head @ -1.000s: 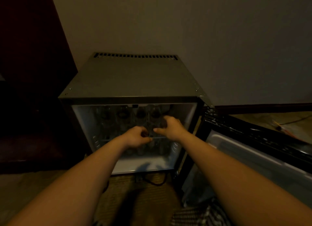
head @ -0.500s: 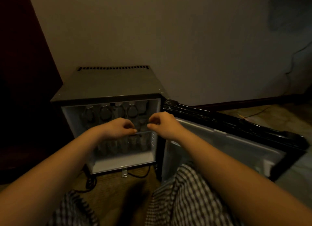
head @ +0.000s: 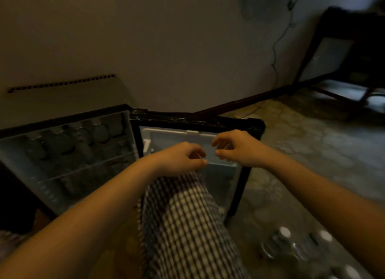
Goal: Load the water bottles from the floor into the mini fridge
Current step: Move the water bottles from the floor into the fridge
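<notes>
- The mini fridge (head: 62, 103) stands open on the left, with bottles (head: 100, 132) lying on its upper shelf.
- Its door (head: 198, 122) is swung wide to the right.
- A checked trouser leg (head: 183, 216) fills the middle.
- More water bottles (head: 285, 241) stand on the floor, lower right.
- The left hand (head: 179, 159) and right hand (head: 237, 148) hover before the door, fingers loosely curled, holding nothing.

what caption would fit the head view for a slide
Left hand and right hand hover empty before the open mini fridge, capped bottles waiting on the floor nearby.
</notes>
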